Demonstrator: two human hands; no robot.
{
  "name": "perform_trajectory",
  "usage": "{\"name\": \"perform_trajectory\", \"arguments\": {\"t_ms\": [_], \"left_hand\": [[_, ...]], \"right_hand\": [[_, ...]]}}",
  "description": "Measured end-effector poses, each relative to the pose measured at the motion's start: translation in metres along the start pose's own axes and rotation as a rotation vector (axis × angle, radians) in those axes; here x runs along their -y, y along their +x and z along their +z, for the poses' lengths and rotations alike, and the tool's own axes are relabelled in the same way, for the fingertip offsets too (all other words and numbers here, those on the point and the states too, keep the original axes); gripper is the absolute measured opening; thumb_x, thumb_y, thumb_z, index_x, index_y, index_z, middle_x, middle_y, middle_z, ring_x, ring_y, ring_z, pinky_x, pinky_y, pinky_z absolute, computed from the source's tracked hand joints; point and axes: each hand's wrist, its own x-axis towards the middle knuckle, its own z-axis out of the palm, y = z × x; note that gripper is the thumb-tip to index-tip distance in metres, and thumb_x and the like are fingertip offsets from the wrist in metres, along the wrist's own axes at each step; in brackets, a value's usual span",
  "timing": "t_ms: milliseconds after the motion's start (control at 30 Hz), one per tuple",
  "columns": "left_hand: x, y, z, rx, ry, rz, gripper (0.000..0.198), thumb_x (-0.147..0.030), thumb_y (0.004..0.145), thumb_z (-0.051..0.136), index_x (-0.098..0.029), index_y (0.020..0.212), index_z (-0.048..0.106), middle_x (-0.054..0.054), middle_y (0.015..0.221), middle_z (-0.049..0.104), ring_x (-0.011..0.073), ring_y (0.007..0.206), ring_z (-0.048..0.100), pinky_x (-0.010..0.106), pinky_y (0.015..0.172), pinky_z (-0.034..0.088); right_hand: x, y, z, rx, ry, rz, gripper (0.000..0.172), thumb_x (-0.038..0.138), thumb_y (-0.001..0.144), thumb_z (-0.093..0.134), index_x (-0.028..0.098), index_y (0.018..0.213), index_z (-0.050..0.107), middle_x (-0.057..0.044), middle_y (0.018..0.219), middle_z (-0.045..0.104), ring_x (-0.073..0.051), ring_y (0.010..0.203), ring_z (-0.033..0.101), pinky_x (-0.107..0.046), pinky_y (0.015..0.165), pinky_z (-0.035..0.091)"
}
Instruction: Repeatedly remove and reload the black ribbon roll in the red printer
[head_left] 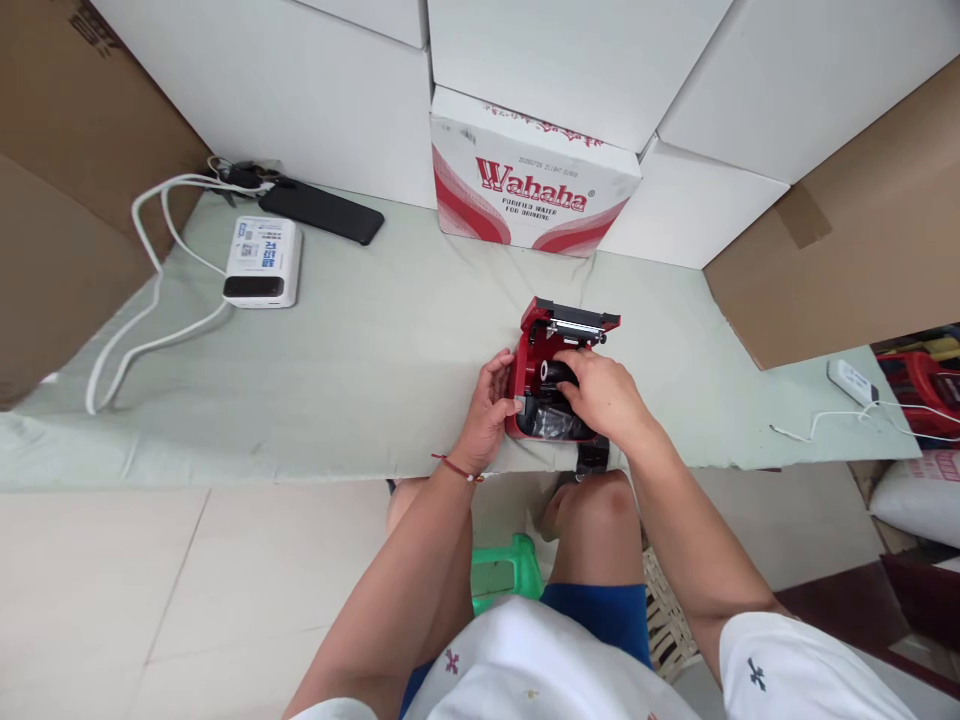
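Observation:
A small red printer [514,424] stands near the front edge of the table with its lid [576,318] raised. A silvery bar and a dark roller show on the lid's underside. My left hand [487,412] grips the printer's left side, thumb on the front corner and fingers along the wall. Inside the opening, my right hand [606,392] has its fingers closed on a black roll [553,372] with a white-ringed end. Shiny dark film [555,422] lies in the front of the compartment. My fingers hide part of the roll's far end.
A white Wahaha carton [525,185] stands behind the printer, against stacked white boxes. Brown cardboard [847,220] flanks both sides. A white power bank [264,262] with a looping cable and a black phone [324,208] lie left; a white plug strip [852,382] lies right.

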Motion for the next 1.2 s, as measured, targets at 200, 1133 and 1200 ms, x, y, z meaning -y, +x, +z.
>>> {"name": "perform_trajectory", "arguments": {"t_ms": [200, 1133, 1200], "left_hand": [[0.000, 0.000, 0.000, 0.008, 0.001, -0.018, 0.069, -0.033, 0.072, 0.088, -0.032, 0.137, 0.063, 0.004, 0.175, 0.044, 0.0338, 0.167, 0.034, 0.052, 0.140, 0.028], [0.002, 0.000, 0.004, 0.011, -0.053, 0.022, 0.068, -0.033, 0.077, 0.083, -0.031, 0.141, 0.060, 0.006, 0.166, 0.054, 0.0328, 0.166, 0.038, 0.054, 0.140, 0.024], [0.002, 0.001, 0.005, -0.002, -0.067, 0.047, 0.067, -0.038, 0.080, 0.080, -0.033, 0.143, 0.059, 0.005, 0.166, 0.054, 0.0313, 0.166, 0.038, 0.053, 0.141, 0.023]], "right_hand": [[0.001, 0.009, 0.006, 0.009, -0.076, 0.002, 0.043, 0.020, 0.095, 0.063, 0.026, 0.137, 0.071, -0.009, 0.139, 0.075, -0.029, 0.114, 0.073, -0.039, 0.096, 0.056], [-0.018, -0.010, -0.031, -0.313, -0.066, -0.196, 0.052, 0.040, 0.112, 0.043, 0.013, 0.148, 0.068, -0.016, 0.147, 0.072, -0.031, 0.141, 0.065, -0.054, 0.130, 0.042], [-0.017, -0.022, -0.028, -0.231, -0.094, -0.203, 0.048, 0.036, 0.112, 0.040, 0.016, 0.140, 0.074, -0.014, 0.138, 0.078, -0.028, 0.131, 0.072, -0.051, 0.126, 0.049]]}}
